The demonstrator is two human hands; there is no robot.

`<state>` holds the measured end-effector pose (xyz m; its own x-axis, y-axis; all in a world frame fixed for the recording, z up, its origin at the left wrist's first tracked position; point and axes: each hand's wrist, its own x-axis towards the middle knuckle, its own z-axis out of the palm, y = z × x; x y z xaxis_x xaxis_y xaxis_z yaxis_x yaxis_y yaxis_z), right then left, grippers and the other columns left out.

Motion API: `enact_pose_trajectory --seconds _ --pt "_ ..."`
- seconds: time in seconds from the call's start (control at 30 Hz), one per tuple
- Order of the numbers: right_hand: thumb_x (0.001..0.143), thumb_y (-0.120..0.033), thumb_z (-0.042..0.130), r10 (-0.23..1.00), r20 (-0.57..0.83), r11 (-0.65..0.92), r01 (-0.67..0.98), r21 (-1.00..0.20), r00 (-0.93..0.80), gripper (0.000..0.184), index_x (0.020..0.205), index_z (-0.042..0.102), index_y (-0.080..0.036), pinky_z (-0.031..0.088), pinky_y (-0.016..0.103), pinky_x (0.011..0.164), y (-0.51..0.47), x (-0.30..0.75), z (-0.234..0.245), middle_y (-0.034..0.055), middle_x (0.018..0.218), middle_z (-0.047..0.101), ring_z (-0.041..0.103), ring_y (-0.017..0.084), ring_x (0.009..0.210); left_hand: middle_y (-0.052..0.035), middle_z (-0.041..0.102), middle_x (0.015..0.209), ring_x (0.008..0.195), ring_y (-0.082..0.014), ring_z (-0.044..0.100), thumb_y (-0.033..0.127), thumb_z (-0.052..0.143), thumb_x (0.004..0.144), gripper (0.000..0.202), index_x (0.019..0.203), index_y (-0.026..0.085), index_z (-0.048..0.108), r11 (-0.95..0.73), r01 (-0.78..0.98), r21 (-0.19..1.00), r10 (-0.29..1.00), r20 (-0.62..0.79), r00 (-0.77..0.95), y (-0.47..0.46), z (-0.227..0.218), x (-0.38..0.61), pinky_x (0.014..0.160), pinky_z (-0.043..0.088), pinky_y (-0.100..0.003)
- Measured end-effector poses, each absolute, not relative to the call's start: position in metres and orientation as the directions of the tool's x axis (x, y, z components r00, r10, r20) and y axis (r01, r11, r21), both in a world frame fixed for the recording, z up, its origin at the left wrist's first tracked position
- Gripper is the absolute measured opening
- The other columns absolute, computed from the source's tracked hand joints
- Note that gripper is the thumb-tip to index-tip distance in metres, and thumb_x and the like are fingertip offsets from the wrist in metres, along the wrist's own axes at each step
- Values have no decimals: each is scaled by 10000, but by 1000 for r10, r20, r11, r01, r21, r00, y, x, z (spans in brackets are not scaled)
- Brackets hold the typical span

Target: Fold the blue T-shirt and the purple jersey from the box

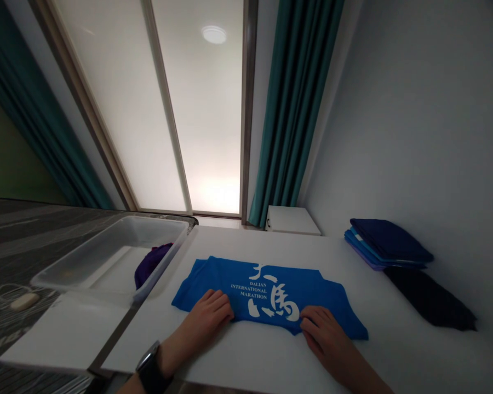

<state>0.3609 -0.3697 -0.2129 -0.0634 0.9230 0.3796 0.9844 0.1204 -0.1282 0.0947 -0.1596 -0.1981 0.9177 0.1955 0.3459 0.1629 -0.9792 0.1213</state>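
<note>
A bright blue T-shirt (267, 293) with white print lies partly folded on the white table (271, 355). My left hand (207, 317), with a dark watch on its wrist, rests on the shirt's near left edge, fingers bent and pressed together on the cloth. My right hand (324, 334) lies on the near right edge, fingers also curled down onto the fabric. Both hands touch the shirt's front hem line.
A clear plastic bin (86, 262) at the left holds a purple garment (150, 262). A stack of folded blue clothes (386, 243) and a dark folded garment (431, 298) lie at the right by the wall. A white box (291, 220) stands by the teal curtain.
</note>
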Motion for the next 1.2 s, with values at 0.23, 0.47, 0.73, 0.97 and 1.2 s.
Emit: enact_pose_trajectory --seconds 0.23,0.47,0.73,0.97,1.2 --pt "840 -13 425 930 359 126 984 -122 -75 258 904 552 -228 483 360 843 -369 361 -211 48 983 652 622 211 968 -33 633 993 903 -203 561 234 547 936 136 1064 218 592 -962 206 181 252 282 926 -164 -188 90 828 408 -354" --pt "862 -32 411 934 356 102 980 -170 -35 274 987 558 -227 489 369 863 -368 361 -210 51 988 658 631 207 962 -21 644 940 863 -191 563 180 493 975 135 969 215 623 -988 153 27 155 277 948 -154 -191 88 765 408 -334" --pt "853 -32 430 931 364 85 982 -170 -17 261 961 559 -231 476 378 909 -371 359 -217 54 1049 650 616 207 1017 -26 638 893 808 -191 557 128 487 951 117 937 190 586 -991 132 -29 116 318 941 -158 -186 89 728 396 -332" --pt "846 -23 437 926 375 119 978 -174 -46 260 974 549 -219 496 374 866 -372 363 -217 61 1025 640 617 209 986 -18 637 981 900 -213 561 133 606 890 90 940 202 577 -977 212 32 214 221 951 -167 -199 88 808 392 -361" --pt "807 -15 461 940 341 88 983 -161 -28 257 900 570 -228 492 387 873 -377 361 -214 65 1055 612 598 230 1016 -22 629 1027 931 -226 551 130 584 896 88 952 197 572 -981 194 4 192 166 967 -167 -193 91 804 387 -368"
